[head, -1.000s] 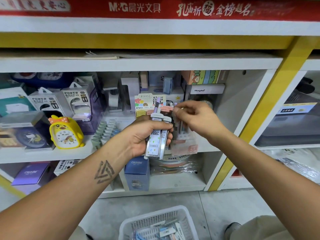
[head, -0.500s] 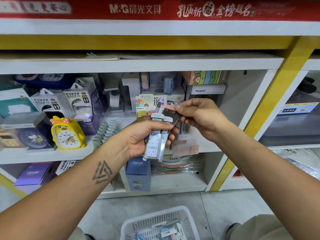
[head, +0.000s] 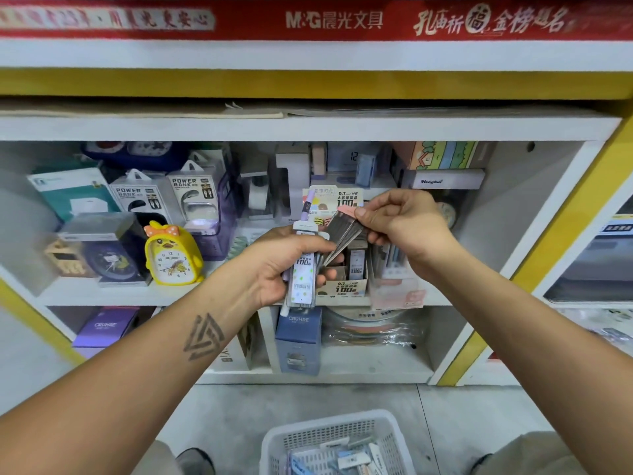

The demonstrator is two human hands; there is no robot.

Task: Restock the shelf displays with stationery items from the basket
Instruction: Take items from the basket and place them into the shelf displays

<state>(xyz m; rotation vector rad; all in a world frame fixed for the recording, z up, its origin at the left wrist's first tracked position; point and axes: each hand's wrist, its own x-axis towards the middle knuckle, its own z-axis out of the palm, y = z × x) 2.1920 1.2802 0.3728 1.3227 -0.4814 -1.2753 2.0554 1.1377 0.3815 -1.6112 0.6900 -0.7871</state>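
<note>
My left hand (head: 281, 265) grips a small bundle of pencil-lead packs (head: 303, 269), clear cases with dotted labels and a barcode, held upright in front of the middle shelf. My right hand (head: 407, 228) pinches the pink-capped top of one dark lead pack (head: 344, 231) that slants out of the bundle to the upper right. Behind both hands stands a cardboard lead display box (head: 346, 286) marked 0.7 and 100 on the white shelf (head: 137, 293). The white plastic basket (head: 329, 437) with several stationery packs sits on the floor below.
A yellow duck alarm clock (head: 173, 255), power bank boxes (head: 191, 197) and clock boxes fill the shelf's left side. Purple and blue CRUHRE boxes (head: 298, 337) stand on the lower shelf. A yellow-edged divider (head: 534, 269) bounds the bay on the right. Grey floor lies around the basket.
My right hand has pulled the dark pack up and to the right, out of the bundle. The left hand keeps its grip and has barely moved.
</note>
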